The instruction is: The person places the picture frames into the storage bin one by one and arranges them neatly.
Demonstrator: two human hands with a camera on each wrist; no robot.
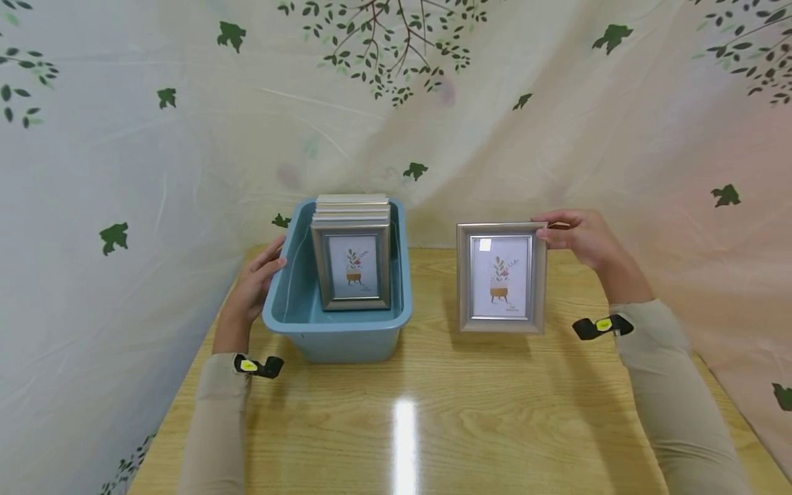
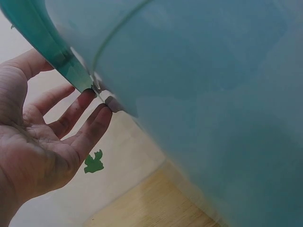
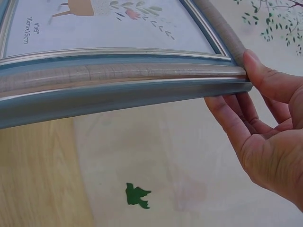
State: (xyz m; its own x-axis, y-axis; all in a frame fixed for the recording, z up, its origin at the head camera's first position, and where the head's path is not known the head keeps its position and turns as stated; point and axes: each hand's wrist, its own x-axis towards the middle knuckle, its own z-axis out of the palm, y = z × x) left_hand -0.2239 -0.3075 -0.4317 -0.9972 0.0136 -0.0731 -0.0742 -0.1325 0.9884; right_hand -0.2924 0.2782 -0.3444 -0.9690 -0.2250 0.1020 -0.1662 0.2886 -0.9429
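My right hand (image 1: 584,237) pinches the upper right corner of a silvery picture frame (image 1: 463,278), thumb on the front and fingers behind. Its picture shows a potted plant; the right wrist view has the frame's edge (image 3: 118,75) close up. At the left, my left hand (image 1: 255,278) holds the rim of a blue plastic tub (image 1: 337,344). In the left wrist view its fingers (image 2: 90,130) are bent, their tips against the tub under the lip. Inside the tub stands a similar picture frame (image 1: 384,275), with several more frames (image 1: 353,210) stacked behind it.
Both the tub and the held frame are over a wooden table (image 1: 470,412). A pale curtain (image 1: 346,124) with green leaf and bird prints hangs behind the table and along its sides. Black straps with yellow tags are on both wrists.
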